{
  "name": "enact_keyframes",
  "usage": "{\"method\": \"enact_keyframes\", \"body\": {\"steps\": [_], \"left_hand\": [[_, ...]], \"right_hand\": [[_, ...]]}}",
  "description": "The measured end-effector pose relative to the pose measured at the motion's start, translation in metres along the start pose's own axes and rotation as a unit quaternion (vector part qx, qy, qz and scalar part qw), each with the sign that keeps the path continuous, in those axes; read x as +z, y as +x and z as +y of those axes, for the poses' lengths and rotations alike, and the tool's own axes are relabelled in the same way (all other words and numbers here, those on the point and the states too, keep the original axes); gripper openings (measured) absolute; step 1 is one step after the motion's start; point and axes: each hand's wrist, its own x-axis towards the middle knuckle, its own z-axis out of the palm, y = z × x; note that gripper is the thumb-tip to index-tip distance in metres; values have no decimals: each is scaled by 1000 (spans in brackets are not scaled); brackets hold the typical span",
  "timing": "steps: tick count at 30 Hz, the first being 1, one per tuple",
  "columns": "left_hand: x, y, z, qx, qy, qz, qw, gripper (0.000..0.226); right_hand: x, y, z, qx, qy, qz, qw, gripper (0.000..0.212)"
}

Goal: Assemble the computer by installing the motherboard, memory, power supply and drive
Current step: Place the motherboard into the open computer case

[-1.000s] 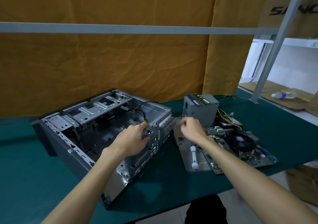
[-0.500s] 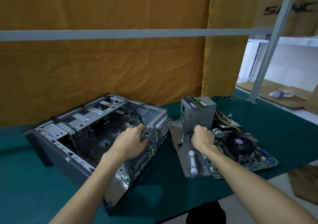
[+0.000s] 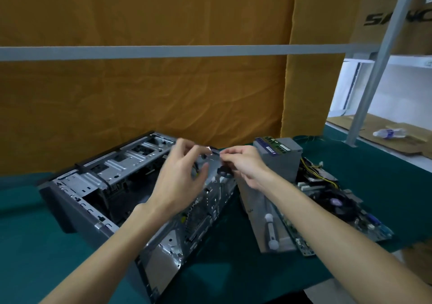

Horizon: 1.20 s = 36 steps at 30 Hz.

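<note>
The open grey computer case (image 3: 105, 180) lies on its side on the green table. Both hands are raised over its rear right corner. My right hand (image 3: 245, 166) pinches a small dark part (image 3: 224, 171), blurred, with a thin shiny end toward the left hand. My left hand (image 3: 182, 175) hovers with fingers spread and loosely bent, its fingertips close to that part. Right of the case stands the grey power supply (image 3: 282, 161) with memory sticks (image 3: 273, 143) on top. The motherboard (image 3: 339, 208) with its black fan lies flat beyond it.
A white-handled screwdriver (image 3: 271, 230) lies on a grey metal panel (image 3: 254, 201) between case and motherboard. Yellow cables (image 3: 311, 170) trail behind the power supply. A slanted metal post (image 3: 374, 79) and a plastic bottle (image 3: 388, 132) on cardboard are at the right.
My left hand let go of the case's rear edge and rose. My right hand came up from beside the power supply with a small dark part, and both hands now meet above the case.
</note>
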Motion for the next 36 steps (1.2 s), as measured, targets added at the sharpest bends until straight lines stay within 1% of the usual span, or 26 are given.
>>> {"method": "enact_keyframes", "body": {"steps": [1, 2, 4, 6, 9, 11, 13, 14, 15, 17, 19, 20, 21, 22, 23, 24, 25, 26, 27, 28, 29, 30, 31, 32, 34, 36], "left_hand": [[-5, 4, -8, 24, 36, 21, 999, 25], [-10, 9, -17, 46, 56, 22, 997, 28], [-16, 16, -35, 87, 81, -21, 993, 37], [-15, 19, -48, 106, 80, -58, 989, 38], [-15, 22, -58, 71, 25, -38, 996, 27], [-20, 22, -61, 33, -29, -34, 998, 23], [-25, 20, -63, 1, -58, -33, 998, 19], [-27, 19, -64, -13, -55, -31, 998, 17], [-29, 18, -66, -34, -61, -36, 997, 15], [-34, 15, -72, -82, -114, -76, 987, 13], [-36, 13, -77, -120, -153, -148, 970, 19], [-35, 10, -81, -144, -150, -184, 961, 23], [-33, 7, -84, -172, -136, -214, 952, 27], [-30, 3, -89, -204, -119, -237, 942, 32], [-27, 0, -94, -234, -107, -256, 932, 35], [-24, -2, -99, -253, -98, -277, 922, 35], [-20, -4, -103, -255, -87, -301, 915, 33], [-17, -3, -106, -245, -72, -326, 910, 28], [-13, -2, -110, -225, -60, -350, 907, 23], [-8, -2, -113, -200, -54, -372, 905, 18], [-4, -2, -116, -175, -45, -393, 902, 16], [0, -2, -119, -154, -36, -416, 896, 15], [3, -2, -122, -138, -32, -441, 886, 15], [6, -3, -124, -129, -37, -466, 875, 17], [11, -3, -127, -121, -55, -506, 853, 26], [14, -4, -129, -107, -70, -523, 843, 28]], "right_hand": [[9, 7, -4, 4, 2, -5, 1000, 7], [16, 14, -7, 10, 2, -11, 1000, 6], [31, 26, -13, 38, 16, -35, 999, 4], [45, 37, -17, 72, 29, -73, 994, 10], [59, 43, -18, 116, 61, -142, 981, 16], [60, 44, -18, 118, 52, -165, 978, 18], [58, 43, -16, 63, -25, -158, 985, 18], [57, 42, -14, 6, -97, -143, 985, 17], [56, 40, -12, -63, -184, -123, 973, 16], [57, 31, -4, -179, -341, -111, 916, 19], [58, 21, 10, -204, -452, -129, 859, 38], [58, 17, 19, -200, -486, -132, 840, 48], [57, 14, 26, -200, -499, -128, 833, 55], [55, 11, 30, -198, -488, -124, 841, 59], [51, 9, 31, -191, -453, -129, 861, 60], [47, 9, 32, -182, -415, -130, 882, 57], [44, 7, 32, -182, -398, -112, 892, 48], [43, 5, 32, -183, -413, -75, 889, 32], [42, 3, 33, -175, -452, -21, 875, 31], [43, 1, 35, -138, -505, 31, 851, 60], [46, -1, 36, -88, -528, 58, 843, 88], [49, -2, 36, -36, -519, 59, 852, 104], [55, -3, 36, 14, -495, 42, 868, 112], [61, -1, 36, 52, -470, 24, 881, 115], [67, 4, 36, 73, -449, 32, 890, 115], [69, 5, 37, 68, -434, 48, 897, 109]]}}
